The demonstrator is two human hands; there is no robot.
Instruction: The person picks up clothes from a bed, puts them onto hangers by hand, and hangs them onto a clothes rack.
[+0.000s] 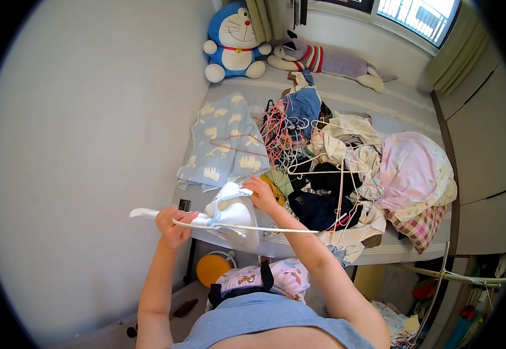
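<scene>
The left hand (pixel 175 227) grips a white plastic hanger (pixel 247 227) and bunched white fabric trimmed in light blue (pixel 232 209) above the bed's near edge. The right hand (pixel 260 193) touches the fabric's upper edge; its grasp cannot be determined. Labels are illegible.

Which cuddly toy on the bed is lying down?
The long purple-grey plush animal with red stripes. It lies stretched out, while the blue-and-white plush toy sits upright.

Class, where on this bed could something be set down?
Bare sheet lies between the long plush and pink bedding; a smaller patch, between the blue plush and clothes. Clothes and tangled hangers crowd the middle.
</scene>
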